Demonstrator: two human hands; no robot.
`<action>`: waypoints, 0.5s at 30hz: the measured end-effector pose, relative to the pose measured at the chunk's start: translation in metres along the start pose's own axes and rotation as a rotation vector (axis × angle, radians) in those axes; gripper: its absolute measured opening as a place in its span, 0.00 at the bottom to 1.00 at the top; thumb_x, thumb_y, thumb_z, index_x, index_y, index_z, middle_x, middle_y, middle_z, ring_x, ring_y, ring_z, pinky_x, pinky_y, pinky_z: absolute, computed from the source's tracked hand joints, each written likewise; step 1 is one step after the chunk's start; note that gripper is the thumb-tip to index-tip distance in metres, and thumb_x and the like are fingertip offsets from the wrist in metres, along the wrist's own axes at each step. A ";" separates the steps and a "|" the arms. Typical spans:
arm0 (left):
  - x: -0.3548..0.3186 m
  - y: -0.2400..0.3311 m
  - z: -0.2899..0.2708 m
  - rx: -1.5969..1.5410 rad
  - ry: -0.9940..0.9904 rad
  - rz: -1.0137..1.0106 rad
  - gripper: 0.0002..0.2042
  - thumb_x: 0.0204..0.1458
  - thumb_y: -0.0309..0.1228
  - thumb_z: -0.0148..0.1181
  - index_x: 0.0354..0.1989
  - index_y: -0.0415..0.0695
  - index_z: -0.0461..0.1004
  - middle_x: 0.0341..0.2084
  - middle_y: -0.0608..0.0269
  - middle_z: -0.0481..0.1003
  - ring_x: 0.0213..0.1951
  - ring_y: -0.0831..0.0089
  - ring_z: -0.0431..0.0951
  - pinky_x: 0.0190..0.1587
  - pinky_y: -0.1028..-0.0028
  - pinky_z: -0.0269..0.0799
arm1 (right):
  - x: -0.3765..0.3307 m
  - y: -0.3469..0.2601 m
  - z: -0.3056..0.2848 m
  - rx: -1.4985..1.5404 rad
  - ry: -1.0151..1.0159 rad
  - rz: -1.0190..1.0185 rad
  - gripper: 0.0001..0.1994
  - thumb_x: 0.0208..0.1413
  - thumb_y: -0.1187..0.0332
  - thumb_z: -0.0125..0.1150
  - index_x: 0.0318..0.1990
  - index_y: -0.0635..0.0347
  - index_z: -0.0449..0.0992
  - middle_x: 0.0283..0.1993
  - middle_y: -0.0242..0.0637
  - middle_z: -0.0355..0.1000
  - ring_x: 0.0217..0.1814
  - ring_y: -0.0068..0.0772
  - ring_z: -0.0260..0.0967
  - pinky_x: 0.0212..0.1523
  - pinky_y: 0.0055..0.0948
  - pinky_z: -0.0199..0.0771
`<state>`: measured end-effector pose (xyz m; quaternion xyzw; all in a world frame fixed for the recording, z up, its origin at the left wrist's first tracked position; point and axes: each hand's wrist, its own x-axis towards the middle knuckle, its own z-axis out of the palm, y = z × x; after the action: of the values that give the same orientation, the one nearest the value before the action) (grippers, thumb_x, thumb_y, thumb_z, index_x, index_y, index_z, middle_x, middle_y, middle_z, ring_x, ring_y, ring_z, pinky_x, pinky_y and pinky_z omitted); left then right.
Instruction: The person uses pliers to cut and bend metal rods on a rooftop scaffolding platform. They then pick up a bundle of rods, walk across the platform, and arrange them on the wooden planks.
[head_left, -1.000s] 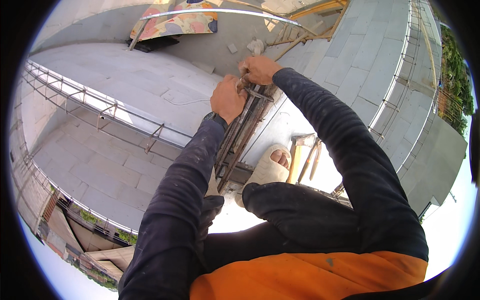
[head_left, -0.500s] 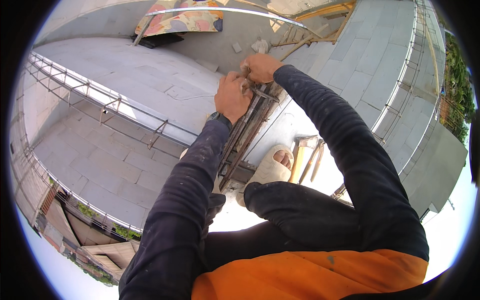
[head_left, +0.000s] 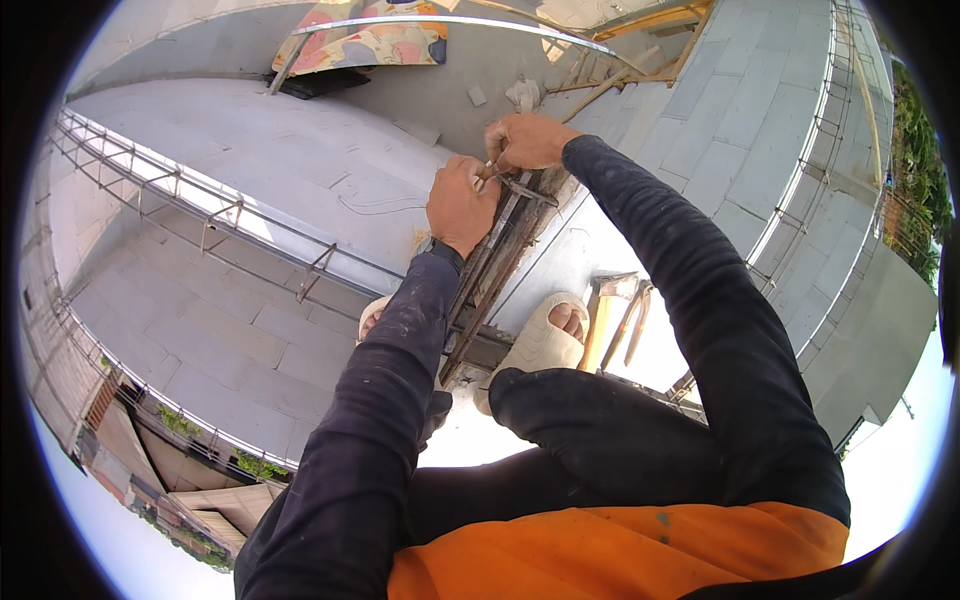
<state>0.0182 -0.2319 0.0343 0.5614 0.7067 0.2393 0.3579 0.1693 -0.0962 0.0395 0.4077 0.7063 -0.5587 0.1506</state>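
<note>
Sleeves [head_left: 680,230]: near-black navy, pale dusty smudges. Trousers [head_left: 610,420]: black. Garment at lap [head_left: 620,550]: solid orange, one small grey spot. Slipper [head_left: 535,350]: cream. Steel bars [head_left: 487,305] under the hands: rusty dark brown. Axe handle [head_left: 592,335]: yellow-tan. Block wall [head_left: 745,120]: light grey, rectangular joint grid. Sheet up top [head_left: 395,48]: cream, with pink, orange and blue-grey rounded blotches. Foliage [head_left: 910,145]: green.

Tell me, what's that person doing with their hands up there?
A person has their left hand and right hand close together, at the far end of some long metal bars. The fingers are bunched around something too small to make out. A wooden-handled tool and some pincers lie beside the person's right sandal, out of both hands.
</note>
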 end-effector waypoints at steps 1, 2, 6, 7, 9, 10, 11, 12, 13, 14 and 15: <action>0.001 0.004 -0.003 -0.033 -0.044 -0.075 0.08 0.50 0.32 0.67 0.35 0.42 0.80 0.42 0.56 0.79 0.43 0.56 0.82 0.46 0.62 0.75 | 0.002 -0.002 -0.002 -0.057 -0.007 -0.014 0.08 0.45 0.69 0.68 0.34 0.56 0.85 0.31 0.40 0.82 0.36 0.38 0.80 0.37 0.36 0.76; 0.002 0.008 -0.006 -0.067 -0.088 -0.151 0.08 0.50 0.33 0.67 0.35 0.42 0.81 0.41 0.55 0.80 0.41 0.58 0.82 0.45 0.63 0.76 | 0.004 -0.004 -0.003 -0.114 -0.014 -0.027 0.08 0.44 0.69 0.68 0.33 0.57 0.85 0.31 0.40 0.82 0.35 0.38 0.80 0.37 0.36 0.76; 0.006 0.005 -0.008 -0.076 -0.137 -0.178 0.10 0.51 0.34 0.67 0.36 0.41 0.83 0.37 0.54 0.82 0.35 0.62 0.84 0.41 0.64 0.77 | 0.014 -0.014 -0.008 -0.139 -0.124 0.088 0.10 0.45 0.68 0.71 0.36 0.60 0.86 0.33 0.39 0.82 0.36 0.35 0.80 0.38 0.33 0.77; 0.007 0.005 -0.009 -0.094 -0.147 -0.186 0.10 0.51 0.35 0.67 0.36 0.41 0.83 0.36 0.55 0.83 0.35 0.62 0.85 0.41 0.65 0.77 | 0.015 -0.011 -0.009 -0.117 -0.126 0.066 0.10 0.45 0.68 0.71 0.36 0.61 0.86 0.33 0.39 0.82 0.36 0.36 0.80 0.38 0.33 0.77; 0.008 0.005 -0.010 -0.130 -0.166 -0.203 0.10 0.52 0.35 0.66 0.35 0.40 0.83 0.33 0.56 0.83 0.35 0.62 0.85 0.41 0.65 0.77 | 0.013 -0.003 -0.010 -0.074 -0.132 0.021 0.11 0.45 0.68 0.71 0.37 0.62 0.86 0.33 0.40 0.82 0.35 0.37 0.80 0.39 0.34 0.77; 0.007 0.006 -0.011 -0.150 -0.168 -0.227 0.10 0.52 0.35 0.66 0.35 0.40 0.83 0.33 0.56 0.84 0.35 0.62 0.85 0.41 0.65 0.77 | 0.011 0.000 -0.009 -0.003 -0.126 0.059 0.11 0.45 0.68 0.71 0.37 0.62 0.85 0.32 0.40 0.82 0.35 0.37 0.80 0.39 0.34 0.77; 0.007 0.008 -0.013 -0.170 -0.171 -0.251 0.10 0.52 0.35 0.65 0.35 0.40 0.83 0.32 0.56 0.84 0.35 0.62 0.85 0.41 0.65 0.77 | 0.010 0.002 -0.009 0.069 -0.119 0.097 0.11 0.45 0.68 0.71 0.37 0.63 0.85 0.32 0.40 0.82 0.35 0.37 0.80 0.39 0.34 0.77; 0.006 0.009 -0.013 -0.190 -0.173 -0.274 0.10 0.52 0.35 0.65 0.35 0.40 0.83 0.31 0.56 0.84 0.34 0.62 0.85 0.41 0.66 0.77 | 0.009 0.004 -0.008 0.141 -0.112 0.136 0.11 0.46 0.68 0.71 0.37 0.63 0.85 0.32 0.40 0.82 0.35 0.37 0.80 0.39 0.34 0.78; 0.007 0.007 -0.012 -0.209 -0.138 -0.258 0.11 0.53 0.36 0.65 0.36 0.41 0.83 0.31 0.56 0.84 0.34 0.61 0.85 0.41 0.65 0.78 | 0.010 0.008 -0.006 0.098 -0.090 0.090 0.11 0.46 0.69 0.71 0.37 0.63 0.85 0.32 0.41 0.82 0.34 0.36 0.79 0.39 0.34 0.78; 0.009 0.003 -0.011 -0.228 -0.104 -0.240 0.11 0.53 0.37 0.65 0.36 0.42 0.84 0.31 0.55 0.84 0.35 0.59 0.85 0.41 0.65 0.78 | 0.012 0.012 -0.003 0.055 -0.067 0.045 0.11 0.47 0.69 0.70 0.37 0.63 0.85 0.32 0.41 0.82 0.34 0.36 0.79 0.38 0.34 0.77; 0.011 0.000 -0.012 -0.247 -0.070 -0.223 0.11 0.53 0.37 0.65 0.36 0.43 0.84 0.31 0.55 0.84 0.35 0.57 0.85 0.41 0.64 0.78 | 0.013 0.017 -0.002 0.013 -0.044 0.001 0.10 0.47 0.69 0.70 0.37 0.64 0.85 0.32 0.41 0.82 0.33 0.36 0.79 0.38 0.34 0.77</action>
<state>0.0079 -0.2202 0.0390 0.4394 0.7169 0.2634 0.4728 0.1740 -0.0886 0.0205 0.3964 0.6991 -0.5721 0.1638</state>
